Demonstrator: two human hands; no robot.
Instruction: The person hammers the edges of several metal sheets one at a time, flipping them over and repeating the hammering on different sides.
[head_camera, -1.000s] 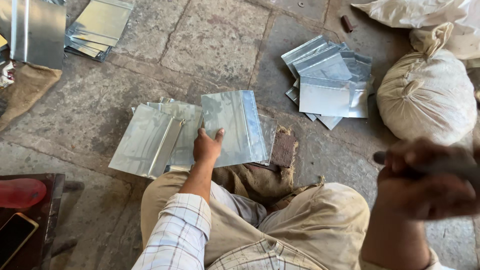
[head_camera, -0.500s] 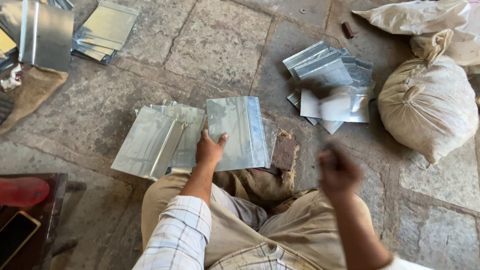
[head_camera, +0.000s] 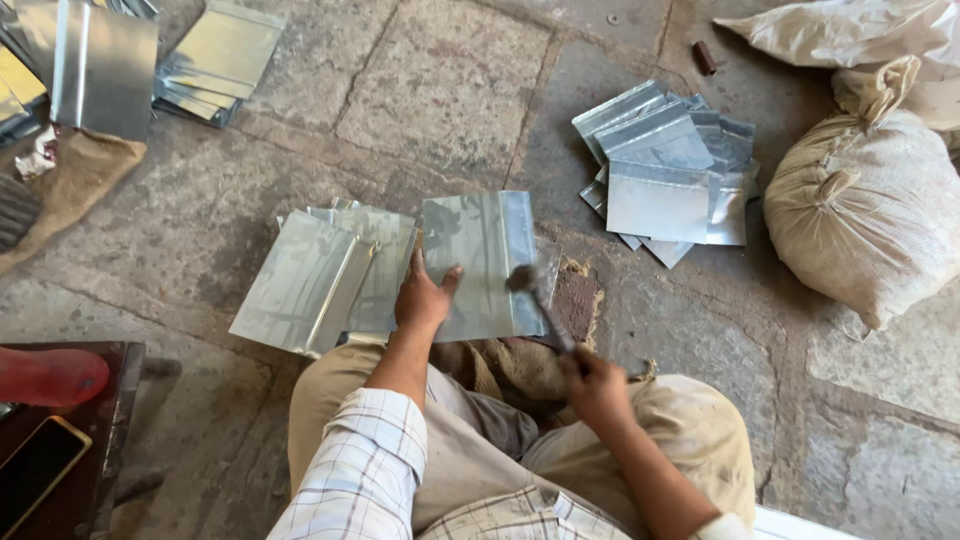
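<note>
Stone floor (head_camera: 450, 90): left hand (head_camera: 422, 298) presses flat on sheet (head_camera: 478, 262); right hand (head_camera: 592, 385), beside sheet, grips hammer (head_camera: 535, 298), head on sheet.

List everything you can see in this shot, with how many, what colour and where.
metal sheet: one, silvery, floor centre, under the left hand
sheet stack: several, silvery, just left of it
sheet pile: many, silvery, upper right
sheets: several, silvery, top left
hammer: one, dark, blurred, head at the sheet's right edge
sacks: two, off-white, right side
burlap: one, brown, left edge
phone: one, black with orange rim, bottom left
red object: one, bottom left
stone floor: grey slabs
left hand: flat on the sheet
right hand: shut on the hammer handle
</note>
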